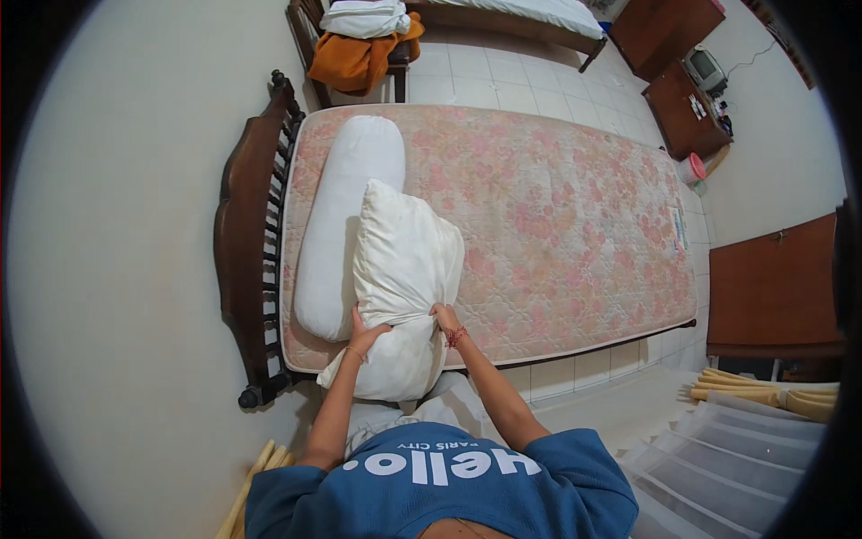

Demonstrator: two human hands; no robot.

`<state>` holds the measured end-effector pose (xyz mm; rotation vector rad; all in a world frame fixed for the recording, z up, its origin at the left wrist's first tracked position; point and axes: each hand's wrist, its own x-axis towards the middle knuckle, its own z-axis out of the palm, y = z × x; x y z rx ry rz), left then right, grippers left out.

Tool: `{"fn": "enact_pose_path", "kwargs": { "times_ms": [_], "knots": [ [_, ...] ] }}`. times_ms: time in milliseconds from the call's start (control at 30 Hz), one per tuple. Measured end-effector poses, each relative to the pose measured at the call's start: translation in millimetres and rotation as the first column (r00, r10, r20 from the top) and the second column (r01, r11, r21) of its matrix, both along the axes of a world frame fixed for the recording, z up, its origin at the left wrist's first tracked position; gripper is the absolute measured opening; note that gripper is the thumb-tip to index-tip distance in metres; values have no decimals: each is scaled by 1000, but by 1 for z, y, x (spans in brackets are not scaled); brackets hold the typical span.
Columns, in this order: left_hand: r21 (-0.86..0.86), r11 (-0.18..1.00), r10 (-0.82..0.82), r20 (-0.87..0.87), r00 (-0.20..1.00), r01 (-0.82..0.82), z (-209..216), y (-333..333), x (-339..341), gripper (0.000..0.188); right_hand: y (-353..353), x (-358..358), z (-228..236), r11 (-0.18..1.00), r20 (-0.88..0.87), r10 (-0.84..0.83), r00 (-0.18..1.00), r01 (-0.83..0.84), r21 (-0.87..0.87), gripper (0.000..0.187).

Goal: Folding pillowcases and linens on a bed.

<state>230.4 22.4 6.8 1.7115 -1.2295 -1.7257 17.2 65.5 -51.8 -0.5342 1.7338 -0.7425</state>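
A white pillow point(401, 269) lies across the near edge of a bare mattress point(557, 207) with a pink flower pattern. My left hand point(366, 331) grips the pillow's left side and my right hand point(445, 319) grips its right side, pinching it at the waist. The pillow's lower end hangs over the mattress edge toward my body. A long white bolster point(339, 216) lies beside the pillow, along the dark wooden headboard point(241, 242).
A chair point(359, 45) with orange cloth and folded white linen stands beyond the bed. A second bed point(521, 13) is at the top. Wooden cabinets point(687, 112) and a small screen are at the right. Pale curtains point(736, 449) hang at lower right.
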Motion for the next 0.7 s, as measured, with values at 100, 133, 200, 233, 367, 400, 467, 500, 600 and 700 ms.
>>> {"fn": "enact_pose_path", "kwargs": {
  "times_ms": [100, 133, 200, 233, 367, 400, 467, 500, 600, 700],
  "knots": [
    [3, 1000, 13, 8, 1000, -13, 8, -2, -24, 104, 2, -24, -1, 994, 41, -58, 997, 61, -93, 29],
    [101, 993, 72, -151, 986, -57, 15, -6, -33, 100, 4, -35, 1, 990, 111, -99, 989, 109, -91, 32],
    [208, 969, 196, -336, 921, -131, 17, -11, -30, 92, -9, -28, 46, 979, 146, -177, 973, 189, -72, 32],
    [213, 969, 192, -336, 922, -124, 21, -15, -39, 92, -13, -32, 72, 958, 161, -270, 949, 282, -57, 32],
    [180, 984, 90, -467, 880, -5, 46, -36, -114, 92, -11, -89, 111, 902, 107, -413, 904, 423, -84, 35],
    [208, 978, 70, -441, 895, 27, 50, -41, -136, 92, -13, -104, 120, 863, 51, -481, 875, 483, -150, 34],
    [235, 970, 41, -426, 904, 67, 48, -42, -177, 93, -12, -142, 124, 812, -10, -554, 833, 537, -226, 34],
    [256, 963, 37, -417, 908, 78, 38, -43, -199, 96, -11, -164, 121, 836, -92, -519, 850, 483, -260, 29],
    [238, 962, -30, -402, 915, 136, -18, -36, -253, 102, -4, -212, 101, 883, -303, -450, 840, 367, -293, 27],
    [225, 956, -97, -360, 928, 188, -80, -21, -273, 102, -9, -222, 72, 925, -432, -377, 819, 309, -220, 31]
  ]
}}
